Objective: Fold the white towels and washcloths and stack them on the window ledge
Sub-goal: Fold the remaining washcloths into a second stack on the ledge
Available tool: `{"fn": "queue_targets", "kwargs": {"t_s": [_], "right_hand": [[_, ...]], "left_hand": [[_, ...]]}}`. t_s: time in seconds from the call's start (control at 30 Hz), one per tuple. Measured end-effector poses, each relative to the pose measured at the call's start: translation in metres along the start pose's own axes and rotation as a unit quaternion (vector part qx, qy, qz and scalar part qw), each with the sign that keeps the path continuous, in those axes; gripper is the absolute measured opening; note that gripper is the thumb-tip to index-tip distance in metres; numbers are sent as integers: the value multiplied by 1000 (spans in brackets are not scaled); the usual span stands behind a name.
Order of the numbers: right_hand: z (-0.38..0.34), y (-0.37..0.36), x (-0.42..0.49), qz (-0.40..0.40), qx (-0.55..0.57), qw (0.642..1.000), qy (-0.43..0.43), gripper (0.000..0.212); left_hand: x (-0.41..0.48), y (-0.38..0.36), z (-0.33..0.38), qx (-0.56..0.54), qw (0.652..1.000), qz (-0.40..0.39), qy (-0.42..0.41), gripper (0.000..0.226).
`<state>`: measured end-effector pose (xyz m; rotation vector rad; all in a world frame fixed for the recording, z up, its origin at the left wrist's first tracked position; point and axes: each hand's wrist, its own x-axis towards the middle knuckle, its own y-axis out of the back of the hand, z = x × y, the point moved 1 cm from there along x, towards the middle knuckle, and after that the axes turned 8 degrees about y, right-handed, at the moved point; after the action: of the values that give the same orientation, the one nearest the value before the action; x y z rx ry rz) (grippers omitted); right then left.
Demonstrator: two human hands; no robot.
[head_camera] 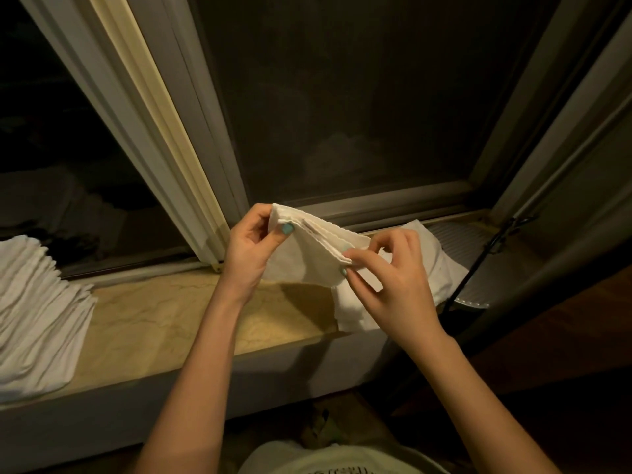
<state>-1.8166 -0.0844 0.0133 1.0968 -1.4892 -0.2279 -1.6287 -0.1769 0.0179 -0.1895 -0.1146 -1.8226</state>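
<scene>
Washcloth (307, 260) was held in the air just above the ledge (164, 313). It was folded to a small layered panel, with several edges showing along its top.

Left hand (249, 249) pinched the upper left corner, thumb on the near face. Right hand (393, 278) pinched the lower right corner between thumb and fingertips. Both were clamped on the cloth and neither touched the ledge.

A stack (37, 302) of folded white towels sat at the ledge's far left, well apart from the hands. Loose cloths (441, 265) lay on the ledge at right, under the right hand, with one edge over the front lip.

Step in hand, as judged: squaring the fold before setting it down.

To do it well:
- Keep the cloth taut between the two pinches — slack would likely let the inner layers slide.
- Walk the layered edges flush along the top so none poke out.
- Lay it on the bare marble between the piles and press the crease with a flat palm.
- Only then carry it to the stack, edges matched to those below.

Tall stack, small loose pile — the task looked well along.
</scene>
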Motion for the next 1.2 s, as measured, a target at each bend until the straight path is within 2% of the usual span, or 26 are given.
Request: {"fn": "queue_targets", "kwargs": {"t_s": [0.07, 0.17, 0.27, 0.37, 0.47, 0.63, 0.67, 0.73, 0.83, 0.9, 1.0, 1.07, 1.2], "right_hand": [[-2, -2, 1, 16, -10, 999, 30, 15], [-5, -3, 5, 36, 24, 992, 121, 13], [-2, 1, 16, -19, 99, 982, 157, 11], [3, 9, 28, -108, 125, 977, 136, 16], [12, 11, 33, -162, 62, 976, 129, 21], [21, 7, 35, -153, 37, 984, 78, 29], [22, 7, 36, -145, 48, 986, 61, 29], [21, 9, 37, -146, 139, 979, 24, 26], [16, 18, 35, -176, 287, 941, -25, 22], [13, 22, 35, -212, 290, 933, -19, 23], [18, 19, 35, -242, 218, 945, 9, 19], [23, 16, 33, -260, 199, 945, -9, 19], [18, 15, 27, -223, 319, 920, -52, 22]], "left_hand": [[1, 0, -1, 3, 1000, 0, 16, 17], [3, -1, -2, 9, 998, -1, 56, 19], [8, -1, -4, 13, 995, -18, 93, 21], [12, 2, -6, 0, 993, -17, 114, 19], [15, 6, -5, -7, 992, -10, 124, 15], [16, 8, 0, -16, 988, -29, 151, 21], [16, 8, 0, -22, 986, -30, 160, 23], [15, 10, -1, -27, 984, -24, 176, 24], [14, 12, -4, -24, 982, -28, 186, 17], [12, 12, -5, -37, 980, -34, 193, 16], [13, 13, -3, -120, 973, -38, 192, 17], [14, 15, 0, -116, 974, -40, 192, 18], [15, 14, 6, -65, 978, -42, 191, 26]]}}
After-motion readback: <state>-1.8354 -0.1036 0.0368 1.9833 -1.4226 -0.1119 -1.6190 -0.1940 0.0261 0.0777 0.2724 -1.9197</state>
